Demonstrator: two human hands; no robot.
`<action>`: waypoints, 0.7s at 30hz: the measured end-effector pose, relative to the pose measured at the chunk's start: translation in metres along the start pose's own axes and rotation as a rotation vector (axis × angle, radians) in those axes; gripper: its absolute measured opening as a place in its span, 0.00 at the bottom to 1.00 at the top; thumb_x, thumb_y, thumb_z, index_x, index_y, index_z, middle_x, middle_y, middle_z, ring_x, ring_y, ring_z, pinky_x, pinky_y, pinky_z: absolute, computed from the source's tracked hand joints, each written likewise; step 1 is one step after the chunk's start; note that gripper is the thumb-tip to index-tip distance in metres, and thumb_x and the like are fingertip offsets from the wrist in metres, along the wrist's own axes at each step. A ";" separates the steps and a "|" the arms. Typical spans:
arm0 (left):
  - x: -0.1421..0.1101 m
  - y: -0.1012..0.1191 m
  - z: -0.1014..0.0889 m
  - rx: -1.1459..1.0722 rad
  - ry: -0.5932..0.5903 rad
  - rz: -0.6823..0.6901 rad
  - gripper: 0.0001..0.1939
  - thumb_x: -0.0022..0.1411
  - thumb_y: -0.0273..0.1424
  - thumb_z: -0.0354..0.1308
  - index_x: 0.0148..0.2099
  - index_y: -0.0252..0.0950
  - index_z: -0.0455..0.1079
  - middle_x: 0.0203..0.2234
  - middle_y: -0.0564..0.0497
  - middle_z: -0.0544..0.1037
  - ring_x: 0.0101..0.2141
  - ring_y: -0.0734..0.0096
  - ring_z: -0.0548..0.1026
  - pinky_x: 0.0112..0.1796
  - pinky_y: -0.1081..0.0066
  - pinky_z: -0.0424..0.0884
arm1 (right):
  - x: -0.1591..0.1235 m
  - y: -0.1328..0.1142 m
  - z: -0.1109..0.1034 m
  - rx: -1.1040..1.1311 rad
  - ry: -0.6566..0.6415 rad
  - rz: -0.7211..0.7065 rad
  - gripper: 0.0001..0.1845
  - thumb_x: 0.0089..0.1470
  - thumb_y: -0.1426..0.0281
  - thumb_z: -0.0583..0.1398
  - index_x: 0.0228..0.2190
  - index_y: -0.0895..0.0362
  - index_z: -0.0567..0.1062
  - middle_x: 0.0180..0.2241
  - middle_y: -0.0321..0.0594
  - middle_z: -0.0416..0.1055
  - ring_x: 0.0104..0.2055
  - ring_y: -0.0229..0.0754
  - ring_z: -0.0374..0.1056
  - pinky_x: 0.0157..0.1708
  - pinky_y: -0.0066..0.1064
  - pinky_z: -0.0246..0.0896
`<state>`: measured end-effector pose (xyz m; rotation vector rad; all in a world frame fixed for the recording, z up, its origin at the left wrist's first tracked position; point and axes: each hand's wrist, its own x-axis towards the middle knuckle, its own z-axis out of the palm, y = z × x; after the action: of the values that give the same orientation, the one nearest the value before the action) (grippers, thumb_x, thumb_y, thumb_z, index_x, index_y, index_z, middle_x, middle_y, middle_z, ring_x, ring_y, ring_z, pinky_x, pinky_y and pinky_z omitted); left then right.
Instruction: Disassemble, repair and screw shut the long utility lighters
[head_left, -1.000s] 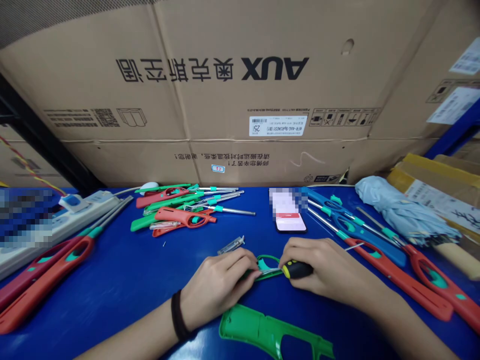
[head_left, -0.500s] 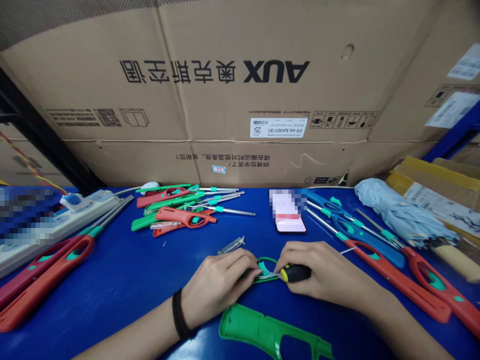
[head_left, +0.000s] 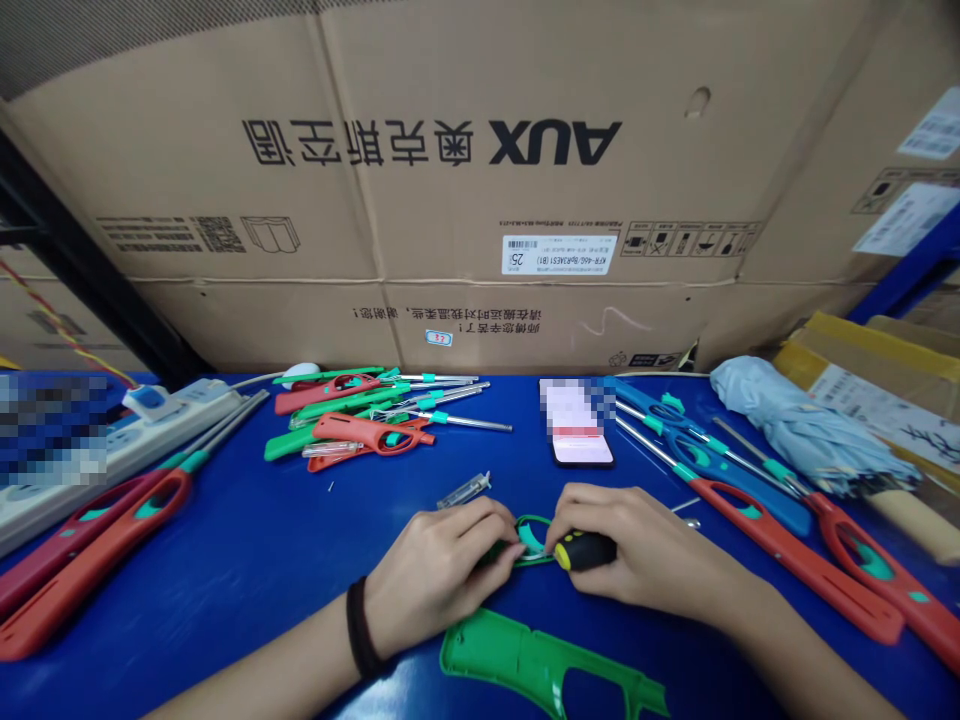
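Note:
My left hand [head_left: 439, 570] is closed over a green plastic lighter body [head_left: 534, 527] lying on the blue table [head_left: 247, 560], pinning it down. My right hand [head_left: 637, 545] grips a screwdriver with a black and yellow handle [head_left: 585, 550], its tip pointed left into the green piece. A separate green shell half [head_left: 540, 665] lies just in front of my hands. A small clear tube part [head_left: 465, 490] rests just beyond my left hand.
A heap of red and green long lighters [head_left: 360, 415] lies at the back left. More red lighters [head_left: 90, 545] sit at the far left; blue and red ones [head_left: 757, 500] at the right. A phone [head_left: 577, 425], folded umbrella [head_left: 810, 430], power strip [head_left: 112, 440] and big cardboard box [head_left: 480, 180] surround them.
My right hand and the screwdriver have slid a little to the left, closer to the green piece. My left hand has stayed in place.

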<state>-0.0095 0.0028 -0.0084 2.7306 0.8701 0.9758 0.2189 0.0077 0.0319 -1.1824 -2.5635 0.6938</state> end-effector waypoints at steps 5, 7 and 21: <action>-0.001 0.000 0.001 0.001 -0.001 0.003 0.03 0.65 0.27 0.53 0.41 0.35 0.68 0.35 0.52 0.76 0.32 0.74 0.77 0.31 0.75 0.74 | -0.002 -0.005 -0.001 -0.066 -0.021 0.011 0.16 0.46 0.79 0.59 0.35 0.50 0.77 0.36 0.31 0.71 0.34 0.37 0.69 0.34 0.26 0.57; -0.002 0.000 0.002 -0.001 -0.002 0.002 0.03 0.65 0.27 0.53 0.41 0.35 0.68 0.35 0.52 0.76 0.32 0.74 0.77 0.32 0.75 0.74 | -0.003 -0.008 -0.002 -0.103 -0.031 0.021 0.15 0.46 0.78 0.60 0.35 0.49 0.77 0.36 0.31 0.71 0.32 0.37 0.69 0.32 0.26 0.56; -0.002 0.000 -0.002 -0.042 -0.024 0.006 0.03 0.65 0.25 0.53 0.41 0.35 0.67 0.37 0.51 0.76 0.34 0.75 0.76 0.33 0.77 0.74 | 0.004 -0.006 0.013 -0.023 0.087 -0.078 0.08 0.54 0.73 0.60 0.38 0.53 0.73 0.35 0.33 0.73 0.35 0.37 0.70 0.32 0.24 0.56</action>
<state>-0.0119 0.0015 -0.0082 2.7059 0.8292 0.9489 0.2072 0.0035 0.0239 -1.0880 -2.5371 0.5840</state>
